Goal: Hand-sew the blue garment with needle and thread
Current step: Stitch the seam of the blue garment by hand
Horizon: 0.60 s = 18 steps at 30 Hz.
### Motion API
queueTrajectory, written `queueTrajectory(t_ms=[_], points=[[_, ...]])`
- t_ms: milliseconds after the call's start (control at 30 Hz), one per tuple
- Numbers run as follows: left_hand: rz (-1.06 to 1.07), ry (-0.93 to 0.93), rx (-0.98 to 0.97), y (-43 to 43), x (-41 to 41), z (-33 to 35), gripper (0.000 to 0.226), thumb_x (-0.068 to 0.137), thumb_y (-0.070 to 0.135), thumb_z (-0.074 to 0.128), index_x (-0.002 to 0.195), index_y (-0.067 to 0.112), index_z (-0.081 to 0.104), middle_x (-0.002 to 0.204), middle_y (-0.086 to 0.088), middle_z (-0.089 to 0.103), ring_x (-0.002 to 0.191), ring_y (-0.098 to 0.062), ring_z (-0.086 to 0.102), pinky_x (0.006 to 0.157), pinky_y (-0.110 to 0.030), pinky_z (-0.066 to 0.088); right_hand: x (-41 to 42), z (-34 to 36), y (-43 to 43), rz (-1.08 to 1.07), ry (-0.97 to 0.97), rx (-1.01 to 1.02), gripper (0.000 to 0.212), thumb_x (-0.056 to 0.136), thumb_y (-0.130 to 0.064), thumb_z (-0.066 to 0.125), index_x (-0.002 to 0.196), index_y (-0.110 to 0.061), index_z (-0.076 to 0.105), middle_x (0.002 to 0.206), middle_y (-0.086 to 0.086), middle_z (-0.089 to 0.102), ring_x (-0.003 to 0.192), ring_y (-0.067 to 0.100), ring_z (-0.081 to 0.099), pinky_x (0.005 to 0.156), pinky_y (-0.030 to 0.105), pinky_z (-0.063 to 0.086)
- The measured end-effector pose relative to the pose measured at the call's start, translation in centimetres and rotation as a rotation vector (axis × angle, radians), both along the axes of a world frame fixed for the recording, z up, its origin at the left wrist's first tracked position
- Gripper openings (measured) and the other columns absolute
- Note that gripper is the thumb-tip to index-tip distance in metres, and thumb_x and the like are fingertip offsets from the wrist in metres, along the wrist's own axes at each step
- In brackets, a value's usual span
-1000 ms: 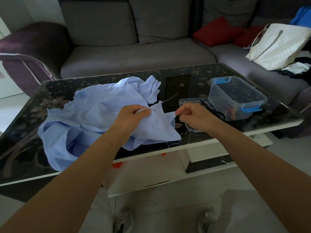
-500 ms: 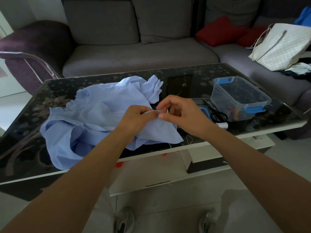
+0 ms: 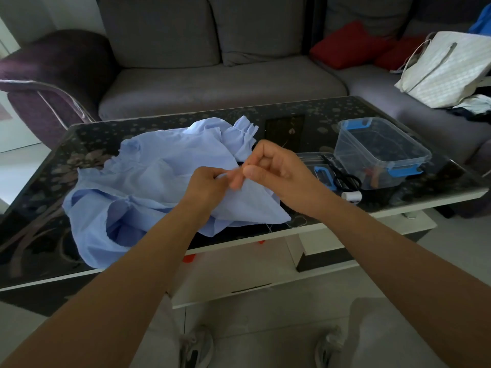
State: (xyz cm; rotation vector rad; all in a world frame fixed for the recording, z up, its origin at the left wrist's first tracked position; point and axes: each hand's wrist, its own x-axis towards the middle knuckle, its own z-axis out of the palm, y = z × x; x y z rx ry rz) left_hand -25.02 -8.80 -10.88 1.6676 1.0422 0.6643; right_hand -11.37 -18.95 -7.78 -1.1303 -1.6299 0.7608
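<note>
A light blue garment (image 3: pixel 148 187) lies crumpled on the dark glass table (image 3: pixel 53 160). My left hand (image 3: pixel 206 185) pinches a raised fold of the garment near its right corner. My right hand (image 3: pixel 273 171) is right beside it, thumb and fingers curled and pinched together at the same fold; the needle is too small and blurred to make out. A thin thread (image 3: pixel 297 221) trails loose on the glass by the garment's lower right corner.
A clear plastic box (image 3: pixel 380 150) with blue clips stands at the table's right, its lid (image 3: pixel 318 166) and black scissors (image 3: pixel 342 176) beside it, a white thread spool (image 3: pixel 350 195) near the edge. A grey sofa, red cushions (image 3: pixel 350 45) and a white bag (image 3: pixel 446 67) lie behind.
My right hand moved left from near the box lid to meet my left hand at the fold, then rose slightly. The left hand kept its hold on the garment.
</note>
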Motion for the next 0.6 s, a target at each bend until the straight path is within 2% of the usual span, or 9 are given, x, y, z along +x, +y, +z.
queueTrajectory(t_ms=[67, 167, 233, 300, 367, 467, 533, 600], points=[[0.038, -0.057, -0.034, 0.4, 0.0, 0.0, 0.028, 0.091, 0.021, 0.064, 0.069, 0.003, 0.067, 0.075, -0.011, 0.055, 0.075, -0.022, 0.048, 0.074, -0.035, 0.041, 1.1, 0.7, -0.9, 0.240, 0.044, -0.376, 0.004, 0.098, -0.012, 0.052, 0.094, -0.011, 0.054, 0.094, 0.011, 0.072, 0.096, 0.022, 0.070, 0.090, 0.029, 0.052], [0.119, -0.122, -0.079, 1.1, 0.1, -0.3, 0.019, 0.089, 0.029, 0.068, 0.073, 0.018, 0.071, 0.098, -0.004, 0.069, 0.099, -0.025, 0.060, 0.097, -0.043, 0.048, 2.2, 0.4, -1.8, 0.727, -0.287, -0.944, 0.009, 0.098, -0.009, 0.051, 0.096, -0.016, 0.057, 0.089, 0.008, 0.070, 0.086, 0.022, 0.069, 0.089, 0.041, 0.053], [0.164, -0.168, -0.100, 1.5, 0.0, -0.4, 0.015, 0.086, 0.032, 0.071, 0.073, 0.025, 0.072, 0.106, -0.007, 0.070, 0.107, -0.030, 0.061, 0.101, -0.051, 0.047, 2.0, -0.2, -1.9, 0.956, -0.365, -1.110, 0.015, 0.097, -0.003, 0.049, 0.097, -0.015, 0.058, 0.091, 0.016, 0.065, 0.080, 0.020, 0.067, 0.091, 0.043, 0.051], [0.188, -0.208, -0.130, 1.9, 0.0, -0.7, 0.013, 0.080, 0.035, 0.074, 0.071, 0.026, 0.074, 0.108, -0.007, 0.070, 0.110, -0.032, 0.060, 0.102, -0.052, 0.046, 2.0, -0.2, -1.9, 0.983, -0.288, -1.134, 0.016, 0.097, 0.000, 0.048, 0.097, -0.013, 0.057, 0.085, 0.013, 0.068, 0.076, 0.016, 0.069, 0.085, 0.037, 0.054], [0.182, -0.248, -0.159, 1.9, -0.1, -0.6, 0.013, 0.079, 0.033, 0.075, 0.069, 0.026, 0.075, 0.107, -0.008, 0.071, 0.110, -0.032, 0.061, 0.102, -0.052, 0.047, 2.5, 0.2, -2.1, 0.868, -0.164, -1.045, 0.016, 0.099, 0.000, 0.045, 0.098, -0.011, 0.056, 0.075, 0.001, 0.068, 0.069, 0.013, 0.068, 0.077, 0.032, 0.057], [0.154, -0.290, -0.163, 1.7, -0.1, -0.5, 0.012, 0.079, 0.031, 0.076, 0.071, 0.023, 0.076, 0.102, -0.008, 0.074, 0.108, -0.031, 0.063, 0.100, -0.051, 0.049, 2.6, 0.3, -2.1, 0.430, -0.030, -0.799, 0.013, 0.101, -0.009, 0.045, 0.101, -0.013, 0.058, 0.062, -0.007, 0.053, 0.056, 0.009, 0.051, 0.070, 0.029, 0.054], [0.140, -0.312, -0.161, 1.5, -0.1, -0.4, 0.010, 0.076, 0.033, 0.077, 0.072, 0.023, 0.077, 0.101, -0.008, 0.074, 0.107, -0.031, 0.064, 0.099, -0.051, 0.050, 2.3, -0.2, -1.6, 0.061, -0.073, -0.611, 0.010, 0.099, -0.013, 0.051, 0.101, -0.013, 0.061, 0.059, -0.012, 0.050, 0.053, 0.006, 0.044, 0.062, 0.022, 0.047], [0.131, -0.325, -0.166, 1.5, 0.0, -0.4, 0.017, 0.068, 0.039, 0.079, 0.074, 0.023, 0.078, 0.101, -0.008, 0.074, 0.107, -0.031, 0.064, 0.099, -0.050, 0.050, 1.7, -0.8, -0.7, -0.203, -0.124, -0.406, 0.007, 0.095, -0.015, 0.059, 0.099, -0.012, 0.064, 0.057, -0.008, 0.049, 0.049, 0.002, 0.042, 0.055, 0.016, 0.040]])
